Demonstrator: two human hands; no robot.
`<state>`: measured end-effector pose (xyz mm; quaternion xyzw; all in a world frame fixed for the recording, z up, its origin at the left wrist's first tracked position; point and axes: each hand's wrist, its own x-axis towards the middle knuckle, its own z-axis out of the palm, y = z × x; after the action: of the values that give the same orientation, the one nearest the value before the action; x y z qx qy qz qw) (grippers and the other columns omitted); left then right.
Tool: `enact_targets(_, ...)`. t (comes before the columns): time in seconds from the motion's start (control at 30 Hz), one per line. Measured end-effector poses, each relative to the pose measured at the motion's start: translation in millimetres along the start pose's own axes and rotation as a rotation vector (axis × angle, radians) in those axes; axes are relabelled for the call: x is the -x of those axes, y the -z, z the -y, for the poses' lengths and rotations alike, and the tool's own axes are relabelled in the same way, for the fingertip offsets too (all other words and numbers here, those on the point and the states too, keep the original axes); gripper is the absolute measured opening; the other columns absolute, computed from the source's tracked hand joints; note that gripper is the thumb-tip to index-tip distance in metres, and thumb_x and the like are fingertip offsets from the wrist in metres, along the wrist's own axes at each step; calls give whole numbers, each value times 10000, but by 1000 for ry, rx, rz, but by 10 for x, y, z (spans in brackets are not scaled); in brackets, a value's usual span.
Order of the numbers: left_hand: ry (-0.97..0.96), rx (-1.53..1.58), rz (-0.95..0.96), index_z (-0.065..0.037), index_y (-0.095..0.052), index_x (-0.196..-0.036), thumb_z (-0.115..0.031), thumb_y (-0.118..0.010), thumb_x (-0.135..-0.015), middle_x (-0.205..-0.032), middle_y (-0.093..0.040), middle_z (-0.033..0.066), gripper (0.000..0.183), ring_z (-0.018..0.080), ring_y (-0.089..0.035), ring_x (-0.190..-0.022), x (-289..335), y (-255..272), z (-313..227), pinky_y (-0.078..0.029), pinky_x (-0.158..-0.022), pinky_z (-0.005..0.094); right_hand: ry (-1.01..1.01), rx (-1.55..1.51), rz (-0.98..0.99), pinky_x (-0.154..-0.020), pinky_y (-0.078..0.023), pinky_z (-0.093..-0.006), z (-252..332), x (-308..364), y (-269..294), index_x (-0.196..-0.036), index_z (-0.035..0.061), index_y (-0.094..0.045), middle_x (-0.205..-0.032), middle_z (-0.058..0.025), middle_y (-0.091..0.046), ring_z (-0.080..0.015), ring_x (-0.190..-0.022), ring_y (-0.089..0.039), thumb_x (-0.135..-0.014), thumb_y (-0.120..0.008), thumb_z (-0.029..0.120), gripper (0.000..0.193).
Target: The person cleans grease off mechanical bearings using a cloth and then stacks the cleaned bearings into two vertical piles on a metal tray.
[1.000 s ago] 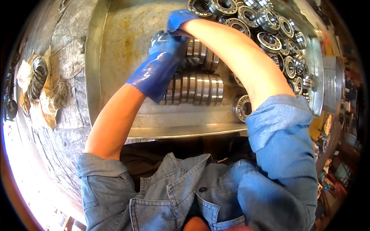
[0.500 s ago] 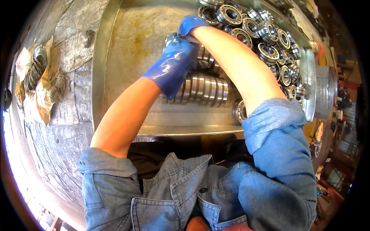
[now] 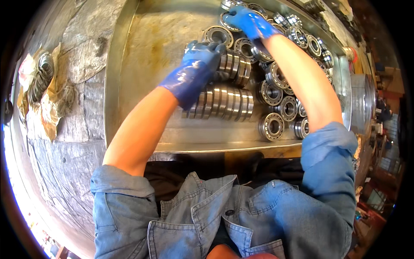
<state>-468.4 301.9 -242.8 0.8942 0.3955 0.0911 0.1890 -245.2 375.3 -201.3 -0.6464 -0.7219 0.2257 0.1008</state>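
Left hand [image 3: 202, 54]: blue-gloved, over the left end of the upper bearing row [image 3: 238, 68], seemingly steadying it; grip closure cannot be told. Right hand [image 3: 246, 19]: blue-gloved, fingers at a far bearing [image 3: 224, 26]; firm grip or mere touch, unclear. Lower bearing row [image 3: 222, 102]: on edge, face to face in metal tray [image 3: 113, 90], presumably for compactness. Loose bearings [image 3: 271, 126]: rightward.

Bright light from my left burns out the lower-left rim. My left glove [image 3: 199, 58] and the rings [image 3: 224, 102] glint; my right glove [image 3: 253, 25] blurs slightly. The tray [image 3: 113, 86] bends; corners go black.
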Motion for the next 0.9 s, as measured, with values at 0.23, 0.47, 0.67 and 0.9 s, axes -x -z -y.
enact_targets(0.23,-165,22,137,-159,-503,-1499,-410,-932,-710,-1480,-583,124,932,364,-584,-1320,-33,284,290,-487,-1136,421,256,-409,-192,-621,-547,-279,-542,1003,-228,-1378,31,-600,-914,-84,-653,-142,-736,-630,-1034,-637,236,402)
enact_targets(0.47,48,412,204,-104,-502,-1498,-329,-917,-757,-1473,-585,157,878,330,-558,-1367,49,268,701,-483,-1129,414,110,-390,-280,-843,-540,-290,-588,1826,-292,-1340,40,-649,-1052,-142,-713,-207,-845,-653,-1027,-591,119,328)
enact_targets(0.67,144,729,202,-94,-448,-1550,-346,-986,-639,-1503,-565,167,1088,313,-532,-1398,114,17,1030,-444,-1155,414,280,-113,-304,-1112,-494,-477,-427,1642,-402,-1464,83,-530,-1411,-209,-621,-399,-1311,-593,-950,-731,380,627)
enact_targets(0.9,75,764,104,-38,-401,-1566,-338,-986,-655,-1494,-565,172,1124,271,-508,-1410,117,-91,1028,-418,-1167,377,119,-253,65,-1032,-560,-389,-383,1055,-671,-1481,78,-512,-1354,-175,-642,-313,-1217,-663,-896,-786,233,664)
